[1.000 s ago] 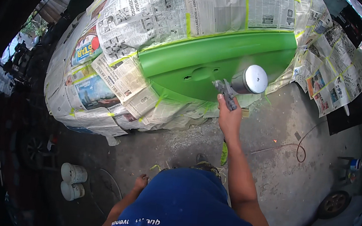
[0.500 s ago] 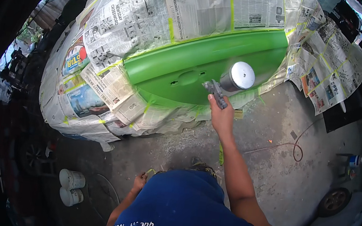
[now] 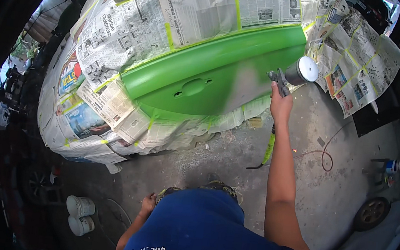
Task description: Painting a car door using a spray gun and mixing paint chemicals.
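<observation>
My right hand (image 3: pixel 281 97) grips a spray gun (image 3: pixel 278 78) with a round, silver-lidded cup (image 3: pixel 306 69), held before the right part of a green car door panel (image 3: pixel 165 79). A pale, misty patch lies on the panel left of the gun. Newspaper (image 3: pixel 204 4) and yellow-green tape frame the panel. A hose with a yellow-green wrap (image 3: pixel 267 150) hangs below the gun, partly behind my forearm. My left hand (image 3: pixel 148 200) hangs low beside my hip with curled fingers; what it holds, if anything, I cannot make out.
Loose masking sheets (image 3: pixel 360 64) extend at the right. Two white buckets (image 3: pixel 79 206) stand at lower left near a wheel (image 3: pixel 36 180). A thin hose (image 3: pixel 327 159) loops on the concrete floor (image 3: pixel 195 164). A stool with cans (image 3: pixel 387 168) and another wheel (image 3: pixel 371 213) are at the right.
My right hand has moved the spray gun rightward and up along the panel. The pale patch and more of the hanging hose now show. The surroundings have shifted somewhat in the view.
</observation>
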Demonstrator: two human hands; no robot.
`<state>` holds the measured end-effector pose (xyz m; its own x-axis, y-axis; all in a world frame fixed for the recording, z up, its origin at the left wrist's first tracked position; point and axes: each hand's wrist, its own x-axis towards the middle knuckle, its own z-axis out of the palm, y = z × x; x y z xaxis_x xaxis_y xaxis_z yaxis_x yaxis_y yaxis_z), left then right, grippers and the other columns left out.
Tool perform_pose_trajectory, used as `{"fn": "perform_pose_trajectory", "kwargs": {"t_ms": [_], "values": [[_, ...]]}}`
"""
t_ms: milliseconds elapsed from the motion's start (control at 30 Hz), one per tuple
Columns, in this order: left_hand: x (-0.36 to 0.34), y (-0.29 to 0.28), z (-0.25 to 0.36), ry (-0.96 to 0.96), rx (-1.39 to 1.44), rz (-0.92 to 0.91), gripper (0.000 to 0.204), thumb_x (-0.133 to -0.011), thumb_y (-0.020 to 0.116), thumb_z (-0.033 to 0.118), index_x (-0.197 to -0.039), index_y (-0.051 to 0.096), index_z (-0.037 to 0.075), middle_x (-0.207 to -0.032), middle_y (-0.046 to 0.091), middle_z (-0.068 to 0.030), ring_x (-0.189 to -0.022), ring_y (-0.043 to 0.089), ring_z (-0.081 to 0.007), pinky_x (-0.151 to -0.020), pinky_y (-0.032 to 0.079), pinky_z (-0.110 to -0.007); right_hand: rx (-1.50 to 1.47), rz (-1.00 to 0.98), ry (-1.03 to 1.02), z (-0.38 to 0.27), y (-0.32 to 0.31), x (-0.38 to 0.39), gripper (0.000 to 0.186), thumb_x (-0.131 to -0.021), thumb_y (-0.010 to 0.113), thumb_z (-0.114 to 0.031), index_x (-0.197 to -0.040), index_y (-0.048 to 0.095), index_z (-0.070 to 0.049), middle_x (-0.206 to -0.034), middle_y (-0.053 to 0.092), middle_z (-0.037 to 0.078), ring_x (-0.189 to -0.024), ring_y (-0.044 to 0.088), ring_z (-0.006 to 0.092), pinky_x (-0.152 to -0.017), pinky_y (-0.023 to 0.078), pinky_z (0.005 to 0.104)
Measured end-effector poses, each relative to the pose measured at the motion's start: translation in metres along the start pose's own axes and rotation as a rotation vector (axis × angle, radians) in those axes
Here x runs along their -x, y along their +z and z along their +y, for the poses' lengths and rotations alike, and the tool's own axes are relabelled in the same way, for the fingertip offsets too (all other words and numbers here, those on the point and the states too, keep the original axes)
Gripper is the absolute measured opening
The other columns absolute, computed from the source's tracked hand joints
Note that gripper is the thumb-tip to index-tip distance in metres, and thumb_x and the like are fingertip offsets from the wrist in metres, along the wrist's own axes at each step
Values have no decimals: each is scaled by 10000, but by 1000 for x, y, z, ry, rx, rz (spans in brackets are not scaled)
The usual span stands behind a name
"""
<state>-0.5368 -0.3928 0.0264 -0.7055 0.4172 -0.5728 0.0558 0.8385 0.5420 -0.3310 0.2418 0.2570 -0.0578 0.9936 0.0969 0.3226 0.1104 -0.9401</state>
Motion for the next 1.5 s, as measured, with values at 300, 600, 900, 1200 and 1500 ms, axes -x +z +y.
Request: {"fn": "perform_pose_trajectory", "kwargs": {"t_ms": [300, 600, 900, 1200, 1500], "values": [[-18, 11, -18, -4, 34, -11, 514, -971, 567, 386, -1278, 644, -19, -1145, 692, -288, -1120, 680, -363, -961, 511, -384, -21, -45, 40, -16, 11, 31, 404, -941, 707, -389, -878, 698, 11, -699, 636, 37, -656, 569, 121, -614, 458, 312], [-41, -15, -30, 0, -9, -33, 503, -972, 565, 362, -1286, 637, -24, -1170, 694, -272, -1130, 677, -360, -971, 507, -379, -87, -104, 7, 14, 10, -2, 410, -925, 714, -416, -767, 679, -39, -609, 562, -16, -528, 470, 85, -511, 376, 292], [-41, -14, -51, -5, -11, -3, 517, -956, 575, 410, -1286, 650, 20, -1140, 689, -287, -1110, 684, -357, -956, 511, -388, 141, 146, -12, 26, -34, -91, 533, -900, 701, -514, -832, 704, 15, -699, 682, 102, -671, 661, 216, -656, 496, 378], [-50, -15, -50, -53, -79, -8, 499, -952, 570, 365, -1260, 654, -19, -1170, 680, -296, -1149, 653, -413, -998, 495, -409, 127, 37, 70, -2, -7, -32, 434, -924, 708, -410, -965, 727, 22, -790, 703, 147, -722, 662, 238, -695, 505, 386], [-40, 33, 27, -49, -19, 8, 499, -968, 550, 327, -1262, 635, -67, -1170, 671, -325, -1144, 659, -405, -987, 496, -412, -118, -345, 45, 7, 4, 26, 358, -926, 732, -359, -922, 691, -4, -712, 635, 17, -673, 565, 118, -652, 465, 308]]}}
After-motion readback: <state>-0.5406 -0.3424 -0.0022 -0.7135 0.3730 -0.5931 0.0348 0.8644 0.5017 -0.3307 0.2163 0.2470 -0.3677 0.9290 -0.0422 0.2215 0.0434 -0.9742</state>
